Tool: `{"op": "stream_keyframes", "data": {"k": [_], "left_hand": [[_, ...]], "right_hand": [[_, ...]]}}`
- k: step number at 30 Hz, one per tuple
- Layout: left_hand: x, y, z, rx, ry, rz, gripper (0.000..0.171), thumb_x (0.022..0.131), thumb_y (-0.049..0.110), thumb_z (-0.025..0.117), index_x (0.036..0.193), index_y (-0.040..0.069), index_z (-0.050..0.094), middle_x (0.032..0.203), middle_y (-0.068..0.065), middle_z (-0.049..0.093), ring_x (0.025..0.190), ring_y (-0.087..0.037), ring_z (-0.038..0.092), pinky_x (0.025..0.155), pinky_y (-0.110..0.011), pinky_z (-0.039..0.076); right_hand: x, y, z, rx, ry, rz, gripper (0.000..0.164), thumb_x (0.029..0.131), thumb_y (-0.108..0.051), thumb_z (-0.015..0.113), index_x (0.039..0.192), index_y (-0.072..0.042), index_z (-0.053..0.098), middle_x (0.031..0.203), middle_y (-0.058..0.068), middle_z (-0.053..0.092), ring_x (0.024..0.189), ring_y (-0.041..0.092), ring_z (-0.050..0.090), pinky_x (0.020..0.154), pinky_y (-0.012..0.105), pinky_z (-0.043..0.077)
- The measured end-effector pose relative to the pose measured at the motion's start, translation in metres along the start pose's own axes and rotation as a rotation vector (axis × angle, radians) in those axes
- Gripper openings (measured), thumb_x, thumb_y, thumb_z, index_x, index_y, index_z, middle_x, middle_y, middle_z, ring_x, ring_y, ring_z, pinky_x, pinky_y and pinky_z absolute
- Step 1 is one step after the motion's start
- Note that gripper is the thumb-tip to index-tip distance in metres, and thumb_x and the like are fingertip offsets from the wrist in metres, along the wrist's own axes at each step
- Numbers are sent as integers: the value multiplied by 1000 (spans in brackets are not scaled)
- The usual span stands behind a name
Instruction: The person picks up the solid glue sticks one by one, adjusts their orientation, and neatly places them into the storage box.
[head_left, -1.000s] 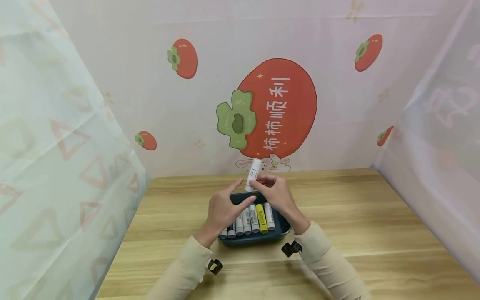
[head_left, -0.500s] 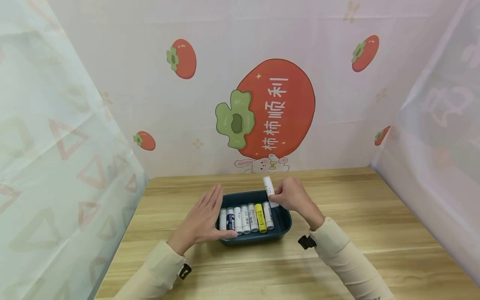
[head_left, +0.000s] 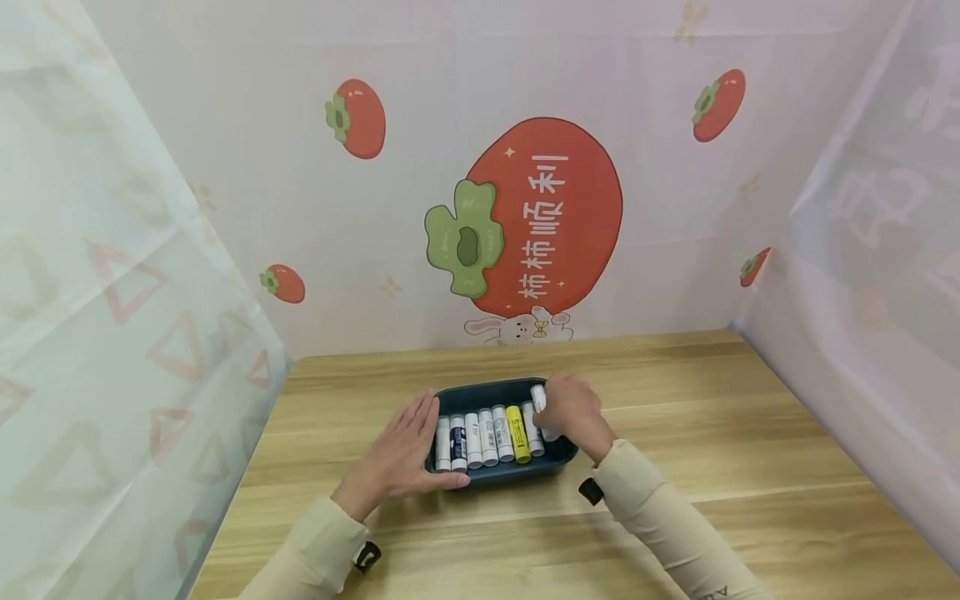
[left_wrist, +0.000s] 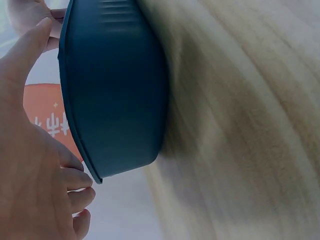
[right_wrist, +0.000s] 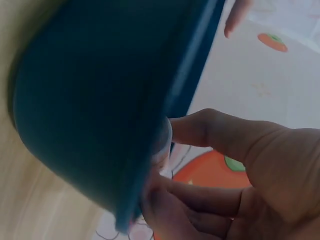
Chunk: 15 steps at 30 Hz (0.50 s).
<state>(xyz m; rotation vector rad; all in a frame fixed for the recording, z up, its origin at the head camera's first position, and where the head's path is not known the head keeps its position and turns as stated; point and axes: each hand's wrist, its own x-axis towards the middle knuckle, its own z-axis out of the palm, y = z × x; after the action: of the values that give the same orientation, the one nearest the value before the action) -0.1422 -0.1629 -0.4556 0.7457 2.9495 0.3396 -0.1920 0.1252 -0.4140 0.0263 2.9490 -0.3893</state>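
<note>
A dark blue tray (head_left: 510, 478) stands on the table with a row of glue sticks lying side by side in it, most of them white. One yellow glue stick (head_left: 517, 433) lies near the row's right end, and a dark-labelled glue stick (head_left: 458, 443) near the left. My right hand (head_left: 576, 414) pinches a white glue stick (head_left: 538, 396), tilted and low inside the tray's right end; the right wrist view shows its end (right_wrist: 163, 134) between thumb and fingers. My left hand (head_left: 396, 458), fingers straight, rests along the tray's left end, thumb at the front rim.
The wooden table (head_left: 480, 542) extends on all sides of the tray. Behind it hangs a pale cloth backdrop (head_left: 225, 125) printed with persimmons, and similar cloth closes off the left and right sides.
My right hand has carried the white glue stick rightward and down into the tray's right end. My left hand has moved from above the tray to its left end.
</note>
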Motion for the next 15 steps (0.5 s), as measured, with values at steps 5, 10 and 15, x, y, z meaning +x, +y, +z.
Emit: {"op": "stream_keyframes", "data": {"k": [5, 10, 15], "left_hand": [[-3, 1, 4, -19, -10, -3, 132, 84, 90, 55, 167, -4, 13, 177, -21, 8, 166, -38, 12, 135, -55, 17], [-4, 2, 4, -43, -23, -11, 131, 84, 89, 56, 168, -3, 13, 178, -21, 9, 166, -38, 12, 135, -56, 18], [-6, 3, 3, -51, -30, -18, 130, 85, 88, 56, 168, -2, 14, 178, -20, 9, 166, -36, 12, 135, -55, 18]], "right_hand": [[0, -5, 13, -84, 21, -35, 26, 85, -22, 87, 86, -5, 67, 70, 7, 58, 56, 21, 57, 43, 28, 44], [0, -9, 20, -158, 21, -56, 19, 88, -18, 83, 90, -5, 70, 72, 8, 60, 58, 21, 56, 45, 29, 44], [1, -9, 23, -151, 15, -64, 15, 92, -13, 79, 84, -6, 68, 71, 8, 60, 57, 21, 55, 44, 28, 41]]}}
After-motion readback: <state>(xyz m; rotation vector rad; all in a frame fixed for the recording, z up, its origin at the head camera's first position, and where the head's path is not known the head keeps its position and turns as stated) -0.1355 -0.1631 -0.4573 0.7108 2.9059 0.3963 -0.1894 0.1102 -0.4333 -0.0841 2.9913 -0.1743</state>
